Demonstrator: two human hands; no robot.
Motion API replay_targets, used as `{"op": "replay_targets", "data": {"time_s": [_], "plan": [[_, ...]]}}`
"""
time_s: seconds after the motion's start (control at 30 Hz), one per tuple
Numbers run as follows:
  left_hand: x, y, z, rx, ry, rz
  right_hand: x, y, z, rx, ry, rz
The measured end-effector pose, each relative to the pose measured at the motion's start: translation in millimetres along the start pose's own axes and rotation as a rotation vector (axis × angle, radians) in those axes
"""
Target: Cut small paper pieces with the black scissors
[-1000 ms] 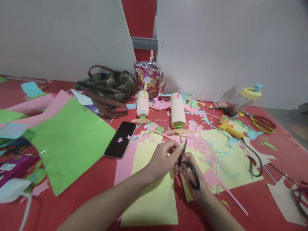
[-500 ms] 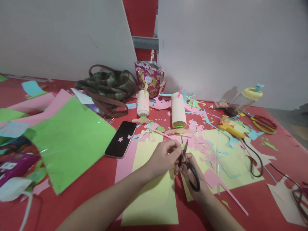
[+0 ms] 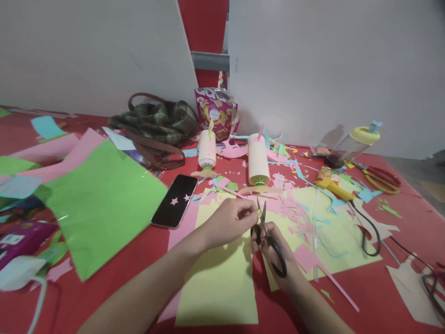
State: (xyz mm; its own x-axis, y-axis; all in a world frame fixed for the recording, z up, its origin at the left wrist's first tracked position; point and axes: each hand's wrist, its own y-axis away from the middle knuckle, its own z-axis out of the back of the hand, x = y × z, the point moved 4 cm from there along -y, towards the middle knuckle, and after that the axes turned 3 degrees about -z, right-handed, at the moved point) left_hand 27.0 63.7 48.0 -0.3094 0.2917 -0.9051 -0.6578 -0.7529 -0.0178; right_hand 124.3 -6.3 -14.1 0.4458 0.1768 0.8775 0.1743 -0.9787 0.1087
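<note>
My right hand (image 3: 278, 246) grips a pair of scissors (image 3: 279, 260) by the black handles, blades parted and pointing away from me. At the blades, my left hand (image 3: 236, 220) pinches a tiny pale yellow piece of paper, mostly hidden by the fingers. Below both hands lies a sheet of yellow paper (image 3: 219, 287). Just beyond them stand two paper-wrapped cylinders, a larger one (image 3: 257, 157) with a pink strip on top and a smaller one (image 3: 207, 148) with a yellow-green strip. A phone (image 3: 174, 202) bearing two pink paper stars lies to the left.
Paper scraps (image 3: 292, 218) litter the red table. A yellow glue gun (image 3: 333, 188) with a black cord, red-and-yellow scissors (image 3: 380, 181) and a clear tube (image 3: 351, 146) are on the right. Green sheets (image 3: 104, 204), a plaid bag (image 3: 156, 121) and a snack bag (image 3: 217, 113) occupy the left and back.
Both hands have shifted slightly left, the scissors moving with the right hand. The blades have turned a little, and the yellow piece shows less between the left fingers.
</note>
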Motion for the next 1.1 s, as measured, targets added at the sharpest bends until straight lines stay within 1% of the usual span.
{"op": "replay_targets", "data": {"time_s": [0.2,0.57,0.77,0.97,1.1], "plan": [[-0.9,0.6,5.6,0.071,-0.093,0.0,-0.8,-0.5,0.1,0.008,0.034,-0.018],[-2.9,1.3,9.5,0.074,-0.155,-0.023,-0.2,-0.3,-1.7,0.021,0.017,-0.034],[-3.5,1.6,13.3,0.085,-0.212,-0.035,1.3,-0.5,-2.3,0.02,0.053,-0.043],[-1.7,1.4,16.0,0.127,-0.254,-0.046,-0.4,0.7,-1.6,0.027,0.093,-0.057],[-0.3,2.5,17.2,0.156,-0.281,-0.064,-2.9,1.3,-3.2,0.062,0.07,-0.098]]}}
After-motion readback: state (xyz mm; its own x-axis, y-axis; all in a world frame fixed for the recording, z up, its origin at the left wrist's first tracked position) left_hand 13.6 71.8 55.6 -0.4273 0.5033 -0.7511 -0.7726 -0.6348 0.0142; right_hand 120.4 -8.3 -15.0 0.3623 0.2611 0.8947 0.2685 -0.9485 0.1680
